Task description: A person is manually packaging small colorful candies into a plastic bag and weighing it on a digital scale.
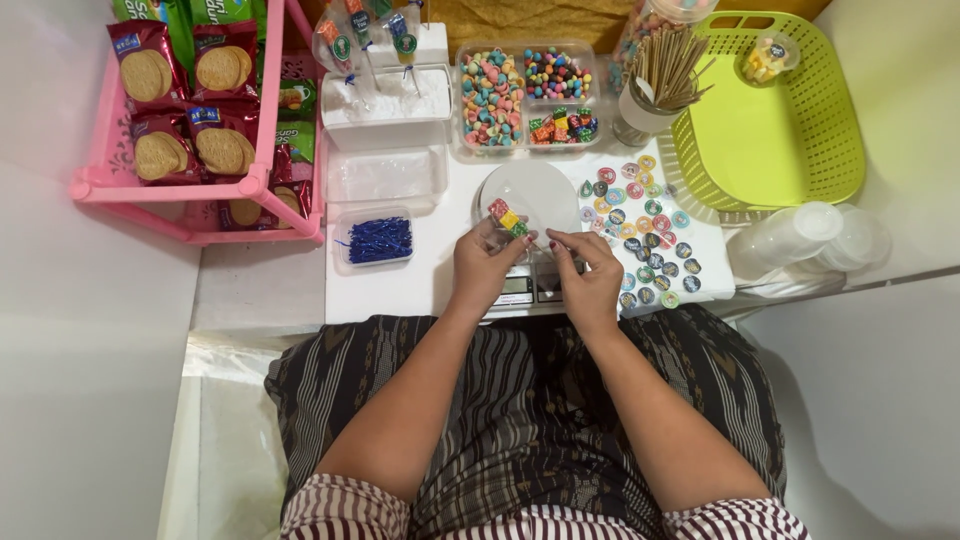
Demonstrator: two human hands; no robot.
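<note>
The left hand (487,262) pinches a small clear packet of coloured candy (507,219) between thumb and fingertips, holding it just over the near edge of the round white scale plate (535,190). The packet's long axis runs slantwise, from upper left down toward the right hand (588,268). That hand sits just right of the packet, fingers drawn together as if nipping its lower end or something thin there; what it grips is too small to tell. Both hands hover above the scale's display (530,290), the left one nearer the candy.

Taking the scale plate as the centre: directly behind it stands a clear divided tray of mixed sweets (525,98). Left of that tray, a white block (385,100) holds upright finished candy sticks. Nearer, left of the plate, lies an empty clear tub (385,175), and in front of that a small tub of blue twist ties (377,240). Far left of the plate stands a pink rack (195,190) filled with red biscuit packs (185,105).

To the right of the plate, round coloured stickers (645,225) spread over the white table (400,290), touching nothing the hands hold. Behind them a cup of wooden sticks (660,85) stands upright, and beyond it a lime green basket (770,120). Farther right a stack of clear plastic cups (810,235) lies on its side.

Nothing stands between the two hands; the stickers lie closest to the right wrist, the twist ties well off to the left.
</note>
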